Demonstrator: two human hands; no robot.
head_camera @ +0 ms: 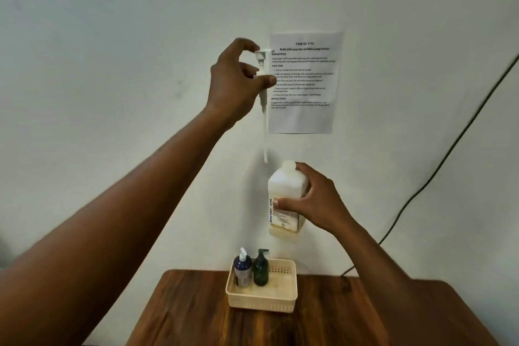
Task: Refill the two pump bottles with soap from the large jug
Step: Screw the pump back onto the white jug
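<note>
The left hand [238, 78] pinches a white pump head [262, 70] at upper centre, its long tube hanging clear above the open neck of a white jug [283, 191], which the right hand [311, 199] grips around the body just right of centre. At bottom centre, a cream basket [264, 300] on a wooden table [196, 317] holds a blue pump bottle [243, 268] and a dark green pump bottle [261, 268] side by side. A printed sheet [304, 81] hangs on the wall.

A plain pale wall [112, 36] is filling most of the view, evenly lit. A printed paper sheet [304, 109] is hanging on it, its text too small to read. A dark cable [449, 149] is running diagonally down the wall at right. Below, a dark brown wooden table [196, 317] is standing against the wall.
</note>
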